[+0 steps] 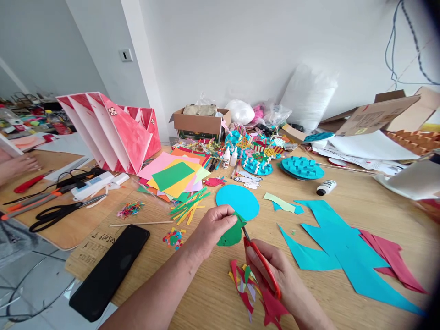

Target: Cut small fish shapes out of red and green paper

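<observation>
My left hand [215,229] pinches a green paper cutout [231,234] between thumb and fingers, over the middle of the table. My right hand [271,266] is wrapped round red-handled scissors [263,263]. Their blades meet the right edge of the green paper; how far they are apart is hard to see. Just behind the cutout lies a blue paper circle [237,199]. Below my hands, red, yellow and purple paper scraps [244,293] are scattered on the wood.
Blue paper offcuts [338,238] lie to the right, near a glue bottle [326,187]. Coloured sheets [173,176] are stacked at the left behind a black phone [110,270]. Black scissors [57,213] and a power strip [92,184] lie farther left. Another person's hand [19,166] shows at the left edge.
</observation>
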`<state>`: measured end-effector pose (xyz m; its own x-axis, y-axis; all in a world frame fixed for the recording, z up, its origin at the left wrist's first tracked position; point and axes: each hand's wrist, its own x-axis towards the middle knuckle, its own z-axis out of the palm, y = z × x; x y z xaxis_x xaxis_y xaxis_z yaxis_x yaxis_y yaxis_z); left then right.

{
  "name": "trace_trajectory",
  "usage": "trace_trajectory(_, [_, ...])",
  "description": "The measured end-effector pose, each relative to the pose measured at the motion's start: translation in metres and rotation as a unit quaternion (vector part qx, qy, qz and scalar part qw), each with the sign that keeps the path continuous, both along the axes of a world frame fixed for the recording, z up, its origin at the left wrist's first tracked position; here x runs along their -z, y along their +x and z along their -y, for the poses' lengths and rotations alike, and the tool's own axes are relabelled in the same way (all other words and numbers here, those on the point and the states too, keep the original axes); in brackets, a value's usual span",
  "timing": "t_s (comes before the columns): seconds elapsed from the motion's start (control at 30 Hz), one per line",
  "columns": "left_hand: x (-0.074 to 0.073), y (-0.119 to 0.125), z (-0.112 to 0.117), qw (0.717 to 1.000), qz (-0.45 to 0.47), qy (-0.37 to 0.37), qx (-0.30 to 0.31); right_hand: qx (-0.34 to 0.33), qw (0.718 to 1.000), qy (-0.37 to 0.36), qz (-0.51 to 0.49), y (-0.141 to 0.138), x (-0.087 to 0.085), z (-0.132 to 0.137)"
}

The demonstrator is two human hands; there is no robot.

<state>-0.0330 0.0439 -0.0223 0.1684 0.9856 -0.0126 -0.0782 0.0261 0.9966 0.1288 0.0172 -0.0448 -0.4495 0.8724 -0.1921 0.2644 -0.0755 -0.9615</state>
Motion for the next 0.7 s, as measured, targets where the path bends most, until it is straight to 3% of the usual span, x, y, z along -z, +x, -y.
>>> trace_trajectory(0.23, [-0.0031, 0.0020, 0.0016, 1.000, -0.020, 0.010, 0.006, -0.007, 1.000, -0.008, -0.007, -0.0031, -0.0098, 0.0011])
trace_trajectory(0.7, [0.0003, 0.0038, 0.0030, 1.000, -0.008, -0.007, 0.013, 0.008, 1.000, 0.000, -0.007, -0.0028, -0.0071, 0.0003])
